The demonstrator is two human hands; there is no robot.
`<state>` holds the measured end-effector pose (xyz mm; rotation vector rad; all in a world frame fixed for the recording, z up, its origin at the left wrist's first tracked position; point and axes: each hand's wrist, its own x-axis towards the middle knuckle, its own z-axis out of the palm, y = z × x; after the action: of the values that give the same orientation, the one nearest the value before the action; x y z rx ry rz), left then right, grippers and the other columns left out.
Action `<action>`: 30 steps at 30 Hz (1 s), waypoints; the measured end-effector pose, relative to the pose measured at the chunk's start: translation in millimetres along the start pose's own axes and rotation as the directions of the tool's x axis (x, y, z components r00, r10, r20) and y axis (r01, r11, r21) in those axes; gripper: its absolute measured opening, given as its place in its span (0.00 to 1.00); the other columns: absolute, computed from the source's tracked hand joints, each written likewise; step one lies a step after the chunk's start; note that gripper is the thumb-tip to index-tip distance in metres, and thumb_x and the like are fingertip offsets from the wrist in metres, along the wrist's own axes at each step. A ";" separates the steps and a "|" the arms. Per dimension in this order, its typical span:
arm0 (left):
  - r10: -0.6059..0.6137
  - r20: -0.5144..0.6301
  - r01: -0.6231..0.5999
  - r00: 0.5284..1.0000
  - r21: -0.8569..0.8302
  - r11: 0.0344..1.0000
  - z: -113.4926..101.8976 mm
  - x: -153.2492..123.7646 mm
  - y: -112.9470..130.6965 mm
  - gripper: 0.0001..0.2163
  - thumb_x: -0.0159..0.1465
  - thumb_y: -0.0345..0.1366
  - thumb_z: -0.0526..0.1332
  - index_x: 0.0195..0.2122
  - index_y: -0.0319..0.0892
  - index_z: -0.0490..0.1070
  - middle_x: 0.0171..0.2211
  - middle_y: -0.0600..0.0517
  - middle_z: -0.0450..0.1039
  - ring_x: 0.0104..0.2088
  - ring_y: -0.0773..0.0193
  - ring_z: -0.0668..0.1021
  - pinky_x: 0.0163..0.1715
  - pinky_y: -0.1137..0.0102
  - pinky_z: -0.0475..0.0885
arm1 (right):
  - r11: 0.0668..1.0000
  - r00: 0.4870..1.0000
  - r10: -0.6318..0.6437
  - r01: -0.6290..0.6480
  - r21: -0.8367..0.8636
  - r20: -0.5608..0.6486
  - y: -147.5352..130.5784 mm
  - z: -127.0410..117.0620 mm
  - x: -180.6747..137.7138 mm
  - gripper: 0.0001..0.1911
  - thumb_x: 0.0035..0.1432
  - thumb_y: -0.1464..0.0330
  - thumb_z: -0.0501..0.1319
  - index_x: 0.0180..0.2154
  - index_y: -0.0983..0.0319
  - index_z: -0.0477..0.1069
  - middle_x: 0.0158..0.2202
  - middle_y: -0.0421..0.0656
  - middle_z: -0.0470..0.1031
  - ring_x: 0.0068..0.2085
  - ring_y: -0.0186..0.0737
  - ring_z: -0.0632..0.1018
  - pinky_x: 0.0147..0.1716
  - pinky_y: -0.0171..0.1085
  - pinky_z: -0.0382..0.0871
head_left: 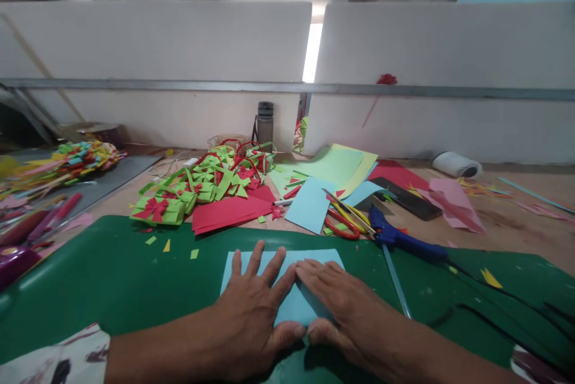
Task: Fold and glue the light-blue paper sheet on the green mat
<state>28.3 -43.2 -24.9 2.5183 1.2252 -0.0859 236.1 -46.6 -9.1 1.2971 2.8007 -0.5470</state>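
White partition panels (157, 42) wall off the far side, and up against them runs a cluttered tan worktop (507, 201) with a glossy green mat (112, 276) along its near edge. Centre of the dial: a flat light-blue paper sheet (291, 307), under both hands! Left hand (247, 312), fingers spread wide and pressing down; right hand (353, 306), fingers close together, lying flat, the tips meeting over the paper. No pinch from either.

Score so far? At eleven o'clock, a pile of green folded-paper pieces with red bows (215, 177) looks finished. The blue sheet looks early: no bow or trim shows on it; whether it's creased underneath, I can't tell.

Room to move: best at nine and ten, where only small snippets dot the mat. Tighter at one, with red- and yellow-handled scissors (345, 231) by the mat's far edge, and at two, a blue glue gun (411, 241). At three, a clear thin stick (396, 282) crowds the right hand.
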 end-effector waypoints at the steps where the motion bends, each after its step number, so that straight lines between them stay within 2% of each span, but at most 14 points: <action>1: 0.006 0.003 -0.006 1.000 0.000 1.000 -1.2 -0.4 0.4 0.34 0.64 0.61 0.40 0.67 0.51 0.34 0.67 0.44 0.31 0.63 0.33 0.35 0.52 0.30 0.39 | 1.000 0.999 0.028 -0.028 0.000 0.040 -2.4 1.9 0.5 0.37 0.63 0.53 0.50 0.63 0.71 0.52 0.64 0.57 0.52 0.64 0.55 0.54 0.60 0.58 0.51; 3: 0.017 0.010 -0.017 1.000 0.000 1.000 -3.9 -1.5 1.4 0.34 0.64 0.61 0.40 0.67 0.50 0.35 0.67 0.43 0.32 0.63 0.32 0.36 0.52 0.30 0.39 | 0.998 0.995 0.070 -0.069 -0.011 0.066 -4.2 4.9 1.9 0.39 0.62 0.50 0.49 0.64 0.71 0.50 0.65 0.57 0.49 0.64 0.57 0.53 0.59 0.58 0.51; 6: 0.019 0.005 -0.019 1.000 -0.007 1.000 -6.3 -3.0 2.4 0.35 0.64 0.61 0.39 0.67 0.49 0.36 0.67 0.42 0.32 0.63 0.33 0.35 0.52 0.30 0.39 | 0.998 0.998 0.061 -0.061 -0.022 0.032 -3.5 7.4 3.6 0.39 0.62 0.49 0.48 0.63 0.70 0.52 0.64 0.57 0.49 0.64 0.57 0.54 0.58 0.58 0.53; 10: 0.022 0.003 -0.022 1.000 -0.007 1.000 -6.6 -3.4 2.5 0.35 0.64 0.61 0.38 0.67 0.49 0.36 0.67 0.42 0.32 0.63 0.33 0.35 0.53 0.31 0.39 | 0.996 0.998 0.055 -0.054 -0.069 0.017 -5.1 7.0 3.3 0.36 0.61 0.53 0.53 0.62 0.71 0.55 0.63 0.58 0.51 0.62 0.59 0.56 0.57 0.58 0.56; 15: 0.017 0.000 -0.017 1.000 0.008 1.000 -3.5 -3.1 1.7 0.34 0.64 0.61 0.39 0.67 0.49 0.36 0.67 0.43 0.31 0.63 0.33 0.36 0.52 0.30 0.39 | 0.985 0.999 0.024 -0.020 -0.169 0.023 -6.8 9.0 1.7 0.36 0.61 0.55 0.54 0.62 0.73 0.53 0.63 0.59 0.51 0.62 0.59 0.56 0.58 0.58 0.54; 20: 0.008 0.011 -0.008 1.000 0.011 1.000 -2.3 -2.7 0.7 0.37 0.64 0.61 0.37 0.67 0.42 0.37 0.67 0.43 0.28 0.63 0.35 0.33 0.54 0.32 0.37 | 0.971 0.992 -0.083 0.059 -0.234 -0.094 3.1 21.4 0.5 0.35 0.61 0.54 0.55 0.61 0.71 0.56 0.61 0.60 0.56 0.61 0.60 0.61 0.56 0.61 0.58; 23: 0.004 0.027 -0.005 1.000 0.010 1.000 -3.1 -2.4 0.1 0.37 0.64 0.61 0.38 0.67 0.42 0.37 0.67 0.43 0.28 0.63 0.35 0.33 0.53 0.32 0.37 | 0.954 0.973 -0.155 0.104 -0.281 -0.169 8.3 27.5 0.4 0.35 0.60 0.52 0.54 0.60 0.69 0.59 0.60 0.60 0.59 0.60 0.60 0.63 0.55 0.61 0.59; 30: 0.011 0.029 -0.011 1.000 0.021 1.000 -2.6 -1.5 -0.8 0.37 0.64 0.61 0.39 0.67 0.42 0.37 0.67 0.43 0.27 0.64 0.34 0.35 0.54 0.32 0.38 | 0.904 0.940 -0.257 0.152 -0.400 -0.225 10.7 30.1 0.7 0.35 0.61 0.50 0.51 0.58 0.71 0.63 0.58 0.61 0.62 0.58 0.58 0.66 0.53 0.58 0.63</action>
<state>26.6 -43.0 -22.4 2.5328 1.2051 -0.1329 239.4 -49.2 -40.8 1.0720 3.0708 0.1939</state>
